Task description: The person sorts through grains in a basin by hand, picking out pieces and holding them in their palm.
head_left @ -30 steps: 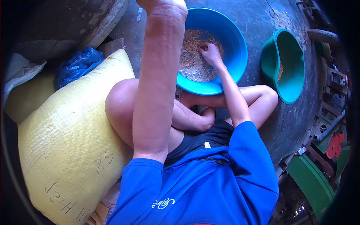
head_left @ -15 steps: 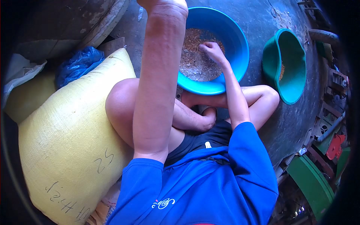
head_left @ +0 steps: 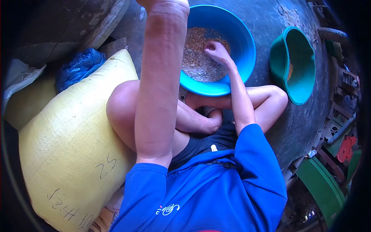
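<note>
A wide blue basin [head_left: 242, 63] stands on the floor in front of my crossed legs. Loose brown and whitish grainy stuff [head_left: 203, 69] covers its bottom. My right hand [head_left: 217, 52] is over this material inside the basin, fingers curled in and pressed together. Whatever they hold, if anything, is too small to make out. My left forearm reaches up close to the camera. Only the heel of my left hand [head_left: 165, 3] shows at the top edge; its fingers are outside the picture.
To the right stands a green tub [head_left: 301, 83] with some yellow-orange grain. A full yellow woven sack [head_left: 73, 143] leans by my left knee, with a blue plastic bag [head_left: 81, 67] behind it. Green metal parts [head_left: 320, 185] and a red piece [head_left: 346, 149] lie along the right side.
The whole view has shifted slightly. My right hand has turned a little over the grainy stuff, its fingers still curled. My left arm stays raised.
</note>
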Action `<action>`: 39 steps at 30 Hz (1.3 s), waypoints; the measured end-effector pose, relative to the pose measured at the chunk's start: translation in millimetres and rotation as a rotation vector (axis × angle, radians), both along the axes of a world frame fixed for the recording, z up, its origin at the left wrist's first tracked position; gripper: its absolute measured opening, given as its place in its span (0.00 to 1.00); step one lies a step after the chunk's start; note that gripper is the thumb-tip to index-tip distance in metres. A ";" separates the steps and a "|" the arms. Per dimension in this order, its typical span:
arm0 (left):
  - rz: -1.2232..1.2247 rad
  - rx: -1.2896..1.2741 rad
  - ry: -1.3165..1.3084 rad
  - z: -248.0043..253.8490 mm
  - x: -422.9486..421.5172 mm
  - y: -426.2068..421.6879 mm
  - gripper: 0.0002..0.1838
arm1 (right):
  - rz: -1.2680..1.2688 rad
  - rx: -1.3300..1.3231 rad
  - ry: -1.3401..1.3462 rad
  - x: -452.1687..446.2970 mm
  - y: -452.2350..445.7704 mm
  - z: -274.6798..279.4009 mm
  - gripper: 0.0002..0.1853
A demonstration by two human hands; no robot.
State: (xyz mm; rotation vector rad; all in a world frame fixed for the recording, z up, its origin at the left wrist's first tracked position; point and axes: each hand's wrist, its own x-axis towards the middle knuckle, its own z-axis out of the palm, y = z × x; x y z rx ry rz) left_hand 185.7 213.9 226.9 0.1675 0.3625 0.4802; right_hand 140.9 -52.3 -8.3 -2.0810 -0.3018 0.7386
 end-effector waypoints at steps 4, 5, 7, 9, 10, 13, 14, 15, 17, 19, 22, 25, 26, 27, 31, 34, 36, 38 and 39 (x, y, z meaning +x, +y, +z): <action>-0.010 0.006 -0.020 0.9 0.2 -0.2 0.13 | -0.191 0.377 0.396 9.7 -6.2 -2.4 0.08; -0.008 0.004 -0.025 0.4 0.3 -0.3 0.13 | -0.175 0.439 0.453 10.5 -8.2 -2.9 0.08; -0.009 0.000 -0.034 0.1 -0.4 -0.4 0.13 | -0.145 0.463 0.502 11.0 -7.6 -6.8 0.11; -0.012 -0.003 -0.038 -0.3 -1.0 -0.3 0.13 | -0.120 0.385 0.487 9.4 -3.3 -11.2 0.16; -0.017 -0.004 -0.038 -0.6 -1.2 -0.3 0.12 | -0.078 0.293 0.418 10.0 -2.9 -11.3 0.17; -0.013 -0.011 -0.040 -2.1 -2.2 -0.8 0.12 | 0.017 0.073 0.186 10.4 -0.5 -10.8 0.20; -0.010 -0.011 -0.038 -2.9 -2.8 -0.8 0.12 | 0.026 0.035 0.094 8.1 0.4 -11.0 0.19; -0.010 -0.006 -0.036 -2.9 -2.7 1.8 0.12 | 0.035 -0.002 0.003 6.2 0.9 -10.5 0.19; -0.008 -0.005 -0.040 -4.3 -2.4 0.8 0.12 | 0.072 -0.020 -0.055 3.3 0.1 -8.7 0.16; -0.006 0.002 -0.038 -5.5 -2.0 0.9 0.12 | 0.116 -0.039 -0.110 3.2 -2.5 -14.0 0.16; -0.012 0.019 -0.041 -5.4 0.5 2.8 0.12 | 0.168 -0.081 -0.157 0.6 0.9 -10.2 0.16; -0.014 0.047 -0.057 -5.7 1.0 4.6 0.12 | 0.182 -0.142 -0.169 -3.3 8.0 0.0 0.16; -0.011 0.049 -0.054 -6.0 1.1 4.1 0.12 | 0.192 -0.162 -0.193 -4.0 10.7 3.2 0.16; -0.010 0.041 -0.052 -5.2 0.4 3.8 0.12 | 0.201 -0.182 -0.216 -4.7 11.6 3.5 0.16; 0.005 0.003 -0.007 1.9 -1.5 2.6 0.12 | 0.198 -0.170 -0.196 -4.2 12.4 -0.9 0.16; 0.001 0.001 0.008 0.5 0.0 4.2 0.12 | 0.205 -0.158 -0.222 -3.5 10.3 -8.8 0.15; -0.004 0.008 -0.001 -2.1 1.6 6.3 0.12 | 0.209 -0.137 -0.242 -4.4 10.8 -7.4 0.14; -0.003 0.011 -0.012 -3.9 2.8 7.2 0.12 | 0.165 -0.107 -0.210 -6.6 11.7 -2.4 0.13; -0.003 0.007 -0.008 -3.2 2.6 7.0 0.12 | 0.144 -0.093 -0.195 -6.5 10.9 -3.8 0.13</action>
